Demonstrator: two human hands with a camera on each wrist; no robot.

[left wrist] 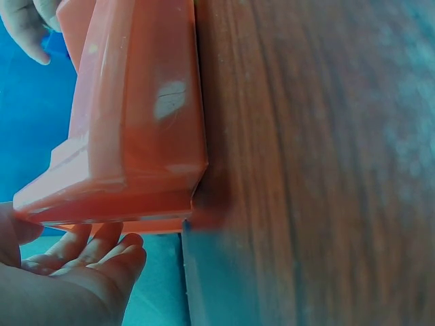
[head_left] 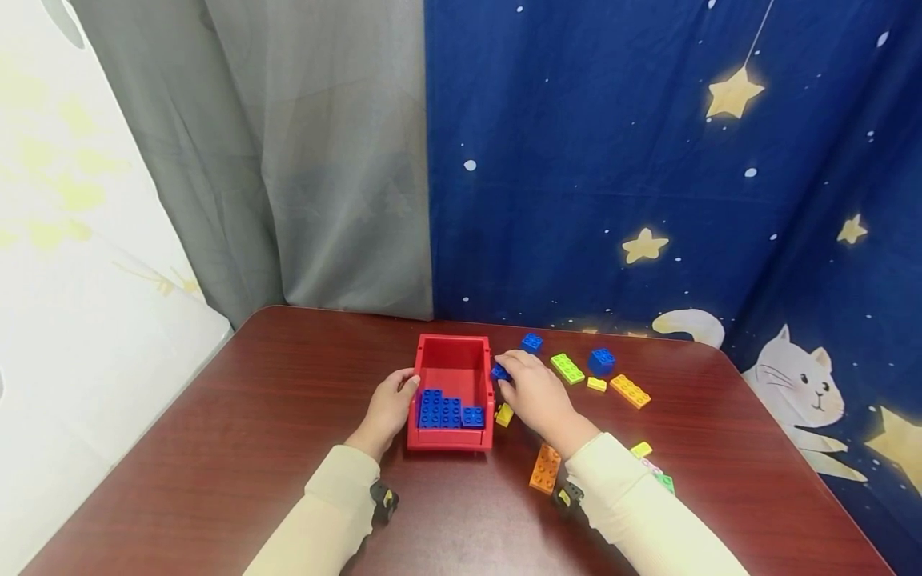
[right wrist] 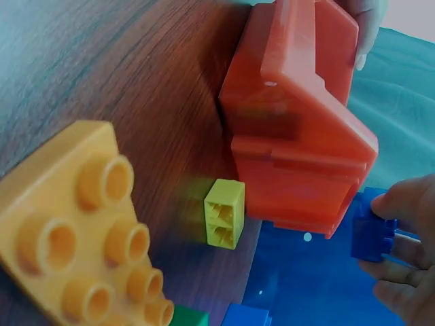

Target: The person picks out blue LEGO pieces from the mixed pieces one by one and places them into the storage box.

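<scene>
A red plastic bin [head_left: 454, 440] stands on the table with several blue bricks [head_left: 441, 410] fitted side by side at its near end. My left hand [head_left: 390, 408] grips the bin's left side wall, thumb on top and fingers along the outside, as the left wrist view shows. My right hand [head_left: 536, 394] pinches a blue brick [right wrist: 371, 227] between thumb and fingers, just off the bin's right rim. Close under that hand, a small yellow brick [right wrist: 225, 213] lies on its side against the bin's right wall.
An orange brick [head_left: 545, 469] lies by the right wrist. Farther right are a lime brick [head_left: 567, 369], blue bricks [head_left: 601, 362], a small yellow brick [head_left: 596, 385] and a light orange brick [head_left: 631, 391]. Yellow, pink and green bricks [head_left: 664, 482] sit beside the right sleeve. Curtains hang behind the table [head_left: 310, 352].
</scene>
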